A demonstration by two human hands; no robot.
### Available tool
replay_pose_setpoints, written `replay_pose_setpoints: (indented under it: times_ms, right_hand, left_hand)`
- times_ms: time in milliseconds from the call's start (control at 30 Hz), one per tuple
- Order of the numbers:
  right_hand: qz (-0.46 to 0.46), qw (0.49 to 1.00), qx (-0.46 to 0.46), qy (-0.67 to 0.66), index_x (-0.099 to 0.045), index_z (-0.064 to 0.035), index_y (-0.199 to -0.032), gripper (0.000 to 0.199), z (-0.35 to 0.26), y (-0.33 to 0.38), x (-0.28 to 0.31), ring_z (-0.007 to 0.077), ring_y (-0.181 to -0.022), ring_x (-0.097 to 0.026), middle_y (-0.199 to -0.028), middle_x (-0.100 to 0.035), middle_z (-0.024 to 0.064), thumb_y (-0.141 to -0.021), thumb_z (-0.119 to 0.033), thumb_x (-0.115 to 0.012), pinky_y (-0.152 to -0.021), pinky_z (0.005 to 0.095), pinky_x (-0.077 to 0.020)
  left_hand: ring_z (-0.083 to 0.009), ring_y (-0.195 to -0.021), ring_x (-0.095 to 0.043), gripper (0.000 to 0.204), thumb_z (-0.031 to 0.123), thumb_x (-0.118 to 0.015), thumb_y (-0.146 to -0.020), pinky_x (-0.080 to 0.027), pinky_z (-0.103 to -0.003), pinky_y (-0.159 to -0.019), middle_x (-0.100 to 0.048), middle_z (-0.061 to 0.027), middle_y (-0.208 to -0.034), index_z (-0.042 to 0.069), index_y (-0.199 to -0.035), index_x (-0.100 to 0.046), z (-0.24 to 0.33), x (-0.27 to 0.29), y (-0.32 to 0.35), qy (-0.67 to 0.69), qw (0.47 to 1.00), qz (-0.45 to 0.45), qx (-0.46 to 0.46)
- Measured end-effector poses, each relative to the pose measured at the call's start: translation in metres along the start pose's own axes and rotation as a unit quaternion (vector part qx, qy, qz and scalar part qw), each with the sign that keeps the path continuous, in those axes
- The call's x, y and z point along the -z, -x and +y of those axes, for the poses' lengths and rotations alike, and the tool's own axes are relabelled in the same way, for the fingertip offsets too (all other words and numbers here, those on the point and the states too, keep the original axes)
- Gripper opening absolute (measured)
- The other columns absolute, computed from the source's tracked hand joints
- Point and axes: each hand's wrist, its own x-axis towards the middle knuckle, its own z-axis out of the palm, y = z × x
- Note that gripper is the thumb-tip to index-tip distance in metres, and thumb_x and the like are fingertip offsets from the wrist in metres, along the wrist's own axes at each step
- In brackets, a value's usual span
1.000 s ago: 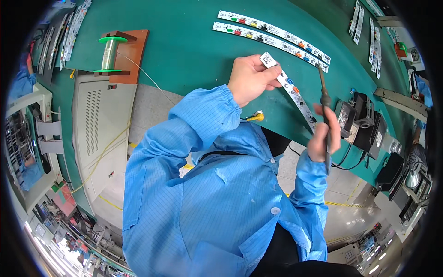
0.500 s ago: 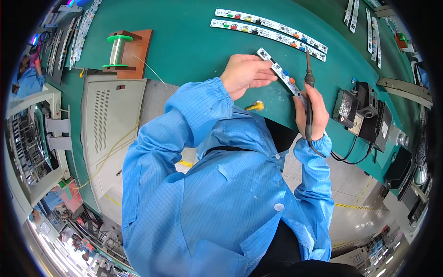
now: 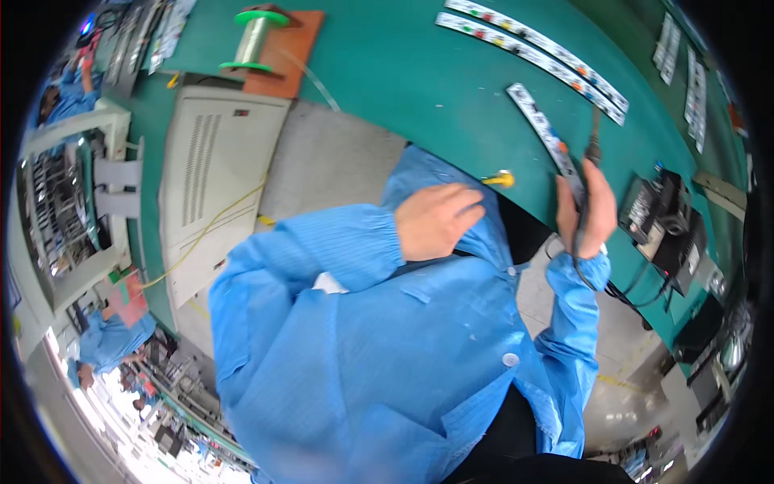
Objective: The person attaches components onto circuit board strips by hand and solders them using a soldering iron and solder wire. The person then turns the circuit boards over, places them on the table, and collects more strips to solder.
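My right hand is closed round a soldering iron, whose tip points away from me toward the board strips. The same hand also grips the near end of a narrow white circuit board strip, which slants over the green table. My left hand is in front of my blue jacket, back upward and fingers curled; anything inside them is hidden. Beyond the held strip lie two similar strips, a nearer circuit board and a farther circuit board. A yellow snap connector is at the table's near edge.
A spool of solder wire stands on a brown holder at the far left. Black soldering equipment with cables is on the right. More strips lie at the far right. A pale metal cabinet stands left.
My left hand has left the circuit board strip and come back toward my jacket, its fingers curling. The right hand still holds the iron and strip. The whole view has shifted and turned.
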Motion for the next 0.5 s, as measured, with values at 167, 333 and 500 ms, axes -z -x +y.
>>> replay_pose_setpoints:
  times_ms: [167,333,500]
  right_hand:
    - [-0.006,0.99,-0.117,-0.079,-0.06,0.0021,-0.122,0.045,-0.009,0.012,0.018,0.0284,-0.105,-0.065,-0.116,-0.066,0.0183,-0.079,0.002,-0.075,-0.092,0.0363,-0.0495]
    - [0.066,0.98,-0.098,-0.16,-0.051,0.0058,-0.128,0.045,-0.012,0.033,0.027,0.0333,-0.116,-0.061,-0.123,-0.061,0.0256,-0.085,0.006,-0.063,-0.101,0.0409,-0.0447]
    - [0.015,0.964,-0.162,-0.21,-0.053,0.003,-0.126,0.043,-0.034,0.049,0.037,0.0321,-0.113,-0.06,-0.122,-0.063,0.0209,-0.084,-0.001,-0.063,-0.099,0.0421,-0.0445]
  left_hand:
    - [-0.0296,-0.117,-0.053,0.036,0.017,-0.057,-0.08,-0.039,-0.047,-0.104,-0.06,-0.0148,-0.12,0.003,-0.111,-0.067,-0.055,-0.056,0.008,-0.25,0.963,-0.077,0.061]
    - [-0.0343,-0.1,-0.063,0.027,0.011,-0.057,-0.078,-0.05,-0.043,-0.089,-0.065,-0.0162,-0.108,0.003,-0.101,-0.068,-0.085,-0.067,0.014,-0.111,0.934,-0.283,0.19]
    - [-0.0332,-0.08,-0.065,0.012,0.009,-0.057,-0.086,-0.051,-0.043,-0.068,-0.066,-0.0139,-0.089,0.003,-0.087,-0.067,-0.024,-0.028,-0.004,0.171,0.972,-0.09,0.134]
